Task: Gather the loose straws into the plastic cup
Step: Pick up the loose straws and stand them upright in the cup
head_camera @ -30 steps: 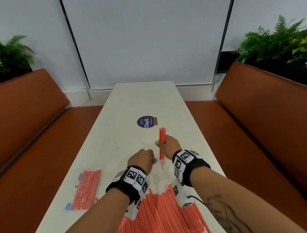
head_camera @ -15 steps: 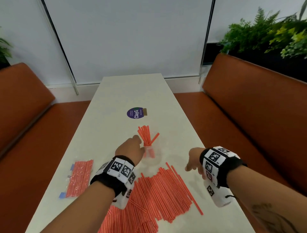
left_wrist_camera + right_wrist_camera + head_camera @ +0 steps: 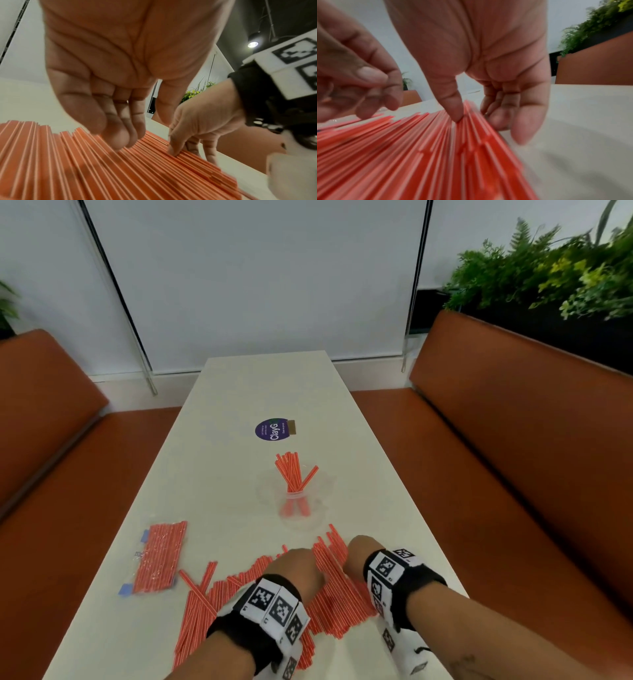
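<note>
A clear plastic cup (image 3: 298, 510) stands mid-table with several red straws (image 3: 291, 474) upright in it. A wide pile of loose red straws (image 3: 334, 597) lies flat at the near end. Both hands are down on the pile's far part. My left hand (image 3: 295, 564) hangs with loosely bent fingers (image 3: 120, 139) at the straws (image 3: 85, 169) and holds nothing. My right hand (image 3: 358, 553) presses its thumb (image 3: 457, 116) into the pile (image 3: 419, 155). Its other fingers (image 3: 517, 125) reach down at the pile's right edge, with a few flat straws between them and the thumb.
A sealed packet of red straws (image 3: 160, 557) lies at the near left of the white table (image 3: 222, 474). A round purple sticker (image 3: 273, 429) sits beyond the cup. Orange benches (image 3: 513, 457) run along both sides, with plants (image 3: 548, 275) behind the right one.
The right hand let go of a bunch of straws into the cup. Both hands then drew back from the cup and came down onto the loose pile.
</note>
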`<state>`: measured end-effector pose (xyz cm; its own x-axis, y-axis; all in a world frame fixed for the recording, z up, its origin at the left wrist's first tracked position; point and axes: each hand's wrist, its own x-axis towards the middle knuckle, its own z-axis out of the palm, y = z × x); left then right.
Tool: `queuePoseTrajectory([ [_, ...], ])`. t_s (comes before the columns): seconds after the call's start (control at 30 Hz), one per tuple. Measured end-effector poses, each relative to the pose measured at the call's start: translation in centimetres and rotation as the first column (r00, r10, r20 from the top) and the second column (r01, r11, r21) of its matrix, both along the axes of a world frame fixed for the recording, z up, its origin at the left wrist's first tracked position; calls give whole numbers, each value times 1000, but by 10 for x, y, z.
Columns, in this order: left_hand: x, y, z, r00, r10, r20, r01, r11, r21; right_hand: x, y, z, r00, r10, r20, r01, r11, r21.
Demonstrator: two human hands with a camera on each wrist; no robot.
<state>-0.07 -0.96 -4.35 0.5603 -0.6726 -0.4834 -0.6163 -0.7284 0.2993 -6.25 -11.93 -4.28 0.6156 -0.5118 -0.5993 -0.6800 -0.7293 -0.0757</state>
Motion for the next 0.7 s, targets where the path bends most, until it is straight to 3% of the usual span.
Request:
queuePoseTrajectory([
  [0.17,-10,4,-7,999,-11,-48,11,1000,15,1,-3,-10,996,59,-64,-60,998,-17],
  [0.33,-10,2,-9,999,18,-50,-19,999,-29,-3,-2,-6,998,56,9,-56,998,-22],
  [0.43,-10,-8,-4,996,57,-70,-61,997,-49,-11,-10,3,987,-101,123,90,992,92],
  [0.53,-14,-23,3,996,68,-51,-71,996,-59,-24,-17,9,930,-302,210,235,927,292],
  [0.57,-17,-29,6,999,47,-25,-48,997,-52,-28,-23,4,899,-355,256,253,898,359],
  [0.63,-22,-38,11,998,1,58,1,1000,-28,-35,-27,2,767,-592,248,407,747,526],
  [0.7,-26,-46,10,988,-48,150,47,999,14,-42,-34,-2,669,-706,232,497,657,567],
])
